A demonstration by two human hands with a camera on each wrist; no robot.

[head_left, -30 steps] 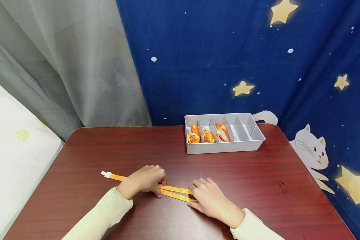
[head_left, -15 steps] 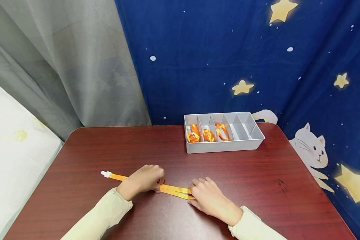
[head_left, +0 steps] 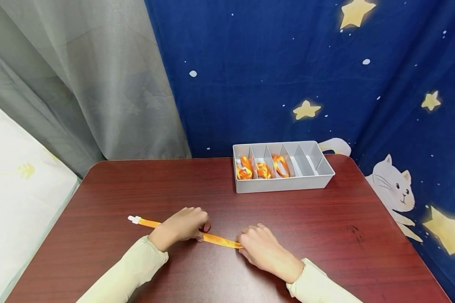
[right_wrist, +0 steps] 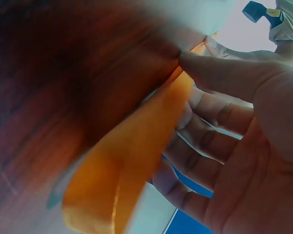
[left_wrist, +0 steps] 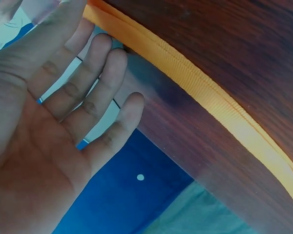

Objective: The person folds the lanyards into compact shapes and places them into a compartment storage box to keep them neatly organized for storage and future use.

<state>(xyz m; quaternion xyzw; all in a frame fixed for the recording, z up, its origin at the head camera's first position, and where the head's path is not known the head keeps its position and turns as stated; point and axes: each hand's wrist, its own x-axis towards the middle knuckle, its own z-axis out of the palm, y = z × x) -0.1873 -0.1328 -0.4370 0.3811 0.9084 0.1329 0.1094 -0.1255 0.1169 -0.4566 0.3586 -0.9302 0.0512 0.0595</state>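
An orange ribbon lanyard (head_left: 220,240) stretches across the table between both hands, its strands lying together as one band. Its white plastic clip (head_left: 134,219) lies at the left end, beyond the left wrist. The left hand (head_left: 186,225) pinches the lanyard near its middle; in the left wrist view the strap (left_wrist: 200,90) runs off to the lower right, the other fingers loosely bent. Farther right, the right hand (head_left: 267,252) pinches the strands between thumb and forefinger. From that pinch a folded loop of the lanyard (right_wrist: 117,165) hangs under the palm in the right wrist view.
A light grey divided box (head_left: 284,185) stands at the back of the dark red table (head_left: 167,185). Coiled orange lanyards (head_left: 244,169) lie in its three left compartments. Behind the table hang a grey curtain (head_left: 110,84) and a blue star-patterned one (head_left: 250,84).
The two separate strands between the hands have come together into a single band. The right hand has closed its pinch on them; the left hand stays almost in place.
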